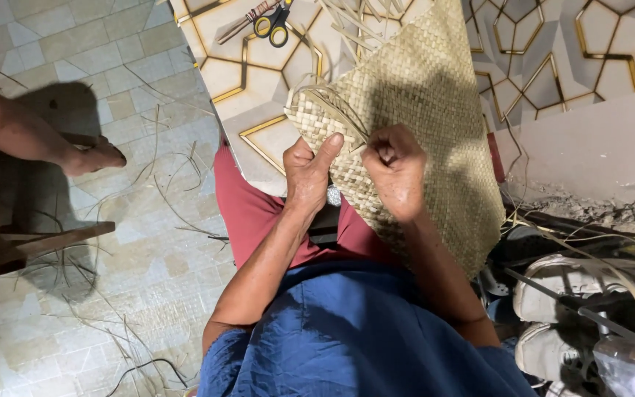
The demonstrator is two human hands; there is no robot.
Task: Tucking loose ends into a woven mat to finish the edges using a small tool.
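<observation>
While the woven mat (435, 125) lies across the person's lap, its long axis running away toward the patterned floor panel (259, 81), the left hand (307, 170) clamps its near-left corner, thumb up. The right hand (395, 170), just beside, is fisted, pinching a strip (336, 110).

There is one woven mat (435, 125), one pair of scissors (273, 26) with yellow handles, and two white shoes (582, 283). Two hands (306, 176) work at the mat, and one other person's foot (93, 156) shows on the tiled floor (148, 287).
</observation>
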